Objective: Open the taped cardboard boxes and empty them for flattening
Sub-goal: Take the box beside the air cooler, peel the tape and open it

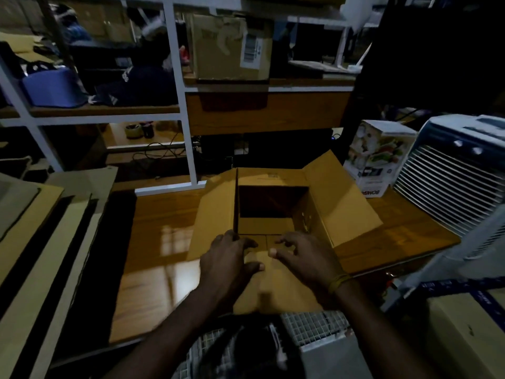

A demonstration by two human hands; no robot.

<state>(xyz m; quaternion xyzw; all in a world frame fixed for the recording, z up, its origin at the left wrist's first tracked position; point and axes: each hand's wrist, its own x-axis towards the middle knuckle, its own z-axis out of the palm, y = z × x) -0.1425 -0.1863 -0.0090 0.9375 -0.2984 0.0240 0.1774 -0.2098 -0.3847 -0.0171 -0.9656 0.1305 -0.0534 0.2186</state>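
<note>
The left hand [229,258] and right hand [303,255] lie side by side on the near flap of the open cardboard box [273,214], fingers curled and pressing at the fold line, neither closed around anything. The box stands in the middle of the wooden table [158,242], its side flaps splayed and its inside apparently bare. It looks light, stiff corrugated board that creases along its scores, so flap edges and corner seams are likely the best holds.
</note>
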